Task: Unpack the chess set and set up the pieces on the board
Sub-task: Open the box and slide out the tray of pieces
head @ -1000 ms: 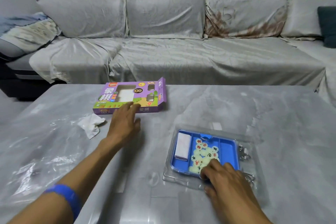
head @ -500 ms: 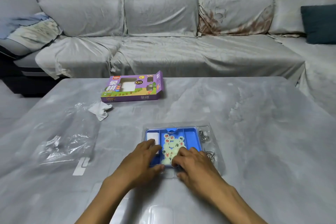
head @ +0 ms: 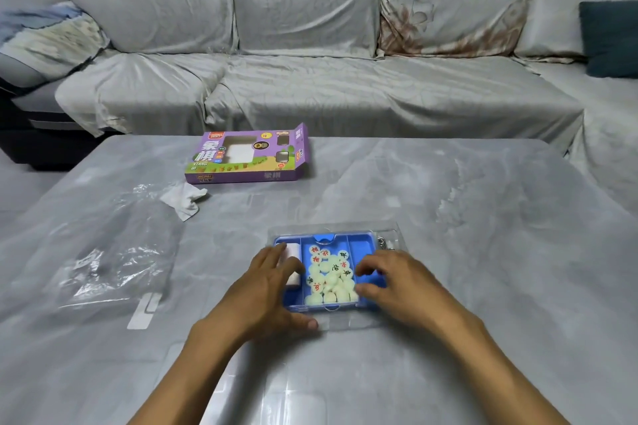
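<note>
A blue tray (head: pixel 324 239) sits in a clear plastic shell (head: pixel 397 229) on the table in front of me. Its middle compartment holds several pale round chess pieces (head: pixel 331 278) with red and dark characters. A white folded sheet (head: pixel 294 248) lies in the left compartment, partly under my fingers. My left hand (head: pixel 269 290) lies flat over the tray's left side, thumb at the shell's front edge. My right hand (head: pixel 397 283) curls its fingers and thumb onto the tray's right compartment.
A purple chess box (head: pixel 247 157) lies open toward the table's far edge. A crumpled white paper (head: pixel 184 198) and a clear plastic bag (head: pixel 114 252) are at the left. Metal rings (head: pixel 383 241) sit at the shell's right. A covered sofa (head: pixel 310 97) stands behind.
My left hand left the purple box and came back to the tray. Both hands then spread from the tray's near edge to its two sides.
</note>
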Motion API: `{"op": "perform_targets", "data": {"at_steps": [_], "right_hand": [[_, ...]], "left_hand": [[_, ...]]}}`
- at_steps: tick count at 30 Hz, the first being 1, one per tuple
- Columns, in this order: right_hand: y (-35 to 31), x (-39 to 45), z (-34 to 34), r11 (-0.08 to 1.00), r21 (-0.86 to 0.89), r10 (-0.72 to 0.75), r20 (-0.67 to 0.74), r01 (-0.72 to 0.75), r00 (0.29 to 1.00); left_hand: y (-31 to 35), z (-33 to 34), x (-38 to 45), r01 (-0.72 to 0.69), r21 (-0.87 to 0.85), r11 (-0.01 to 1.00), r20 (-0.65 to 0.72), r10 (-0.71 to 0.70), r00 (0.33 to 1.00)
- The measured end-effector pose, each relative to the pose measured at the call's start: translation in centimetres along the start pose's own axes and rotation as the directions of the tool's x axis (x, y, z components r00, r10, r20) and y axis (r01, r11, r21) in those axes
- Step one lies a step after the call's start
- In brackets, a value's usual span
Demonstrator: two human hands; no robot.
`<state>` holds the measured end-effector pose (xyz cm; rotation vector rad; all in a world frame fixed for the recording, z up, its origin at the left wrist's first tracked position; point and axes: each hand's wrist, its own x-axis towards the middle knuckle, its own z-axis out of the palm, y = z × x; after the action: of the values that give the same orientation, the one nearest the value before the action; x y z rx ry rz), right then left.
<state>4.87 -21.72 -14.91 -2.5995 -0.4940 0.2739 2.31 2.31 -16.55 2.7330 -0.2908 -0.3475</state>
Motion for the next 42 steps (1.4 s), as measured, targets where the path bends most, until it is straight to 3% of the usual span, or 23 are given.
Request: {"op": "perform_targets", "data": {"at_steps": [3, 10, 22, 29, 32, 34, 35, 36, 38, 40, 42], "right_hand": [[2.0, 0.7, -1.1, 0.977, -0.143, 0.149, -0.089, -0.161, 0.985], [3.3, -0.2, -2.3, 0.936, -0.209, 0.296, 0.026, -0.284, 0.955], [3.0, -0.4, -1.7, 0.962, -0.151, 0.256, 0.224, -0.226, 0.94], [3.3, -0.2, -0.9, 0.964, -0.053, 0.264, 0.045, -0.262, 0.963], [3.0, -0.1, -1.1, 0.954, 0.134, 0.287, -0.161, -0.268, 0.944], [2.0, -0.1, -1.5, 0.831, 0.515, 0.341, -0.175, -0.209, 0.924], [1.1, -0.1, -1.6, 0.711, 0.684, 0.338, -0.128, -0.164, 0.932], [0.2, 0.0, -1.3, 0.608, 0.784, 0.31, -0.09, -0.125, 0.946], [-1.5, 0.1, -0.5, 0.542, 0.837, 0.238, -0.06, -0.081, 0.969], [-2.8, 0.2, 0.4, 0.529, 0.847, 0.182, -0.05, -0.055, 0.982], [-3.3, 0.4, 0.7, 0.523, 0.852, 0.16, -0.078, -0.017, 0.984]], "left_hand": [[-0.4, -0.2, 0.4, -0.023, -0.081, 0.996, 0.003, 0.024, 1.0], [-1.3, 0.1, 1.3, -0.005, -0.113, 0.994, 0.031, 0.008, 0.999], [-1.4, 0.2, 1.3, 0.022, -0.115, 0.993, 0.058, -0.015, 0.998], [-1.1, 0.0, 1.2, 0.053, -0.127, 0.991, 0.087, -0.042, 0.995], [-0.4, -0.6, 0.9, 0.054, -0.123, 0.991, 0.046, -0.049, 0.998], [1.4, -1.2, 0.6, 0.042, -0.238, 0.97, -0.136, -0.076, 0.988], [2.6, -1.3, 0.5, 0.031, -0.392, 0.919, -0.23, -0.131, 0.964], [4.0, -1.3, 0.4, 0.021, -0.6, 0.8, -0.248, -0.211, 0.945], [6.7, -1.1, 0.0, 0.057, -0.917, 0.395, -0.058, -0.274, 0.96], [8.2, -0.6, -0.1, 0.158, -0.982, 0.102, 0.132, -0.224, 0.966], [8.5, -0.4, 0.2, 0.187, -0.974, -0.126, 0.212, -0.228, 0.95]]}}
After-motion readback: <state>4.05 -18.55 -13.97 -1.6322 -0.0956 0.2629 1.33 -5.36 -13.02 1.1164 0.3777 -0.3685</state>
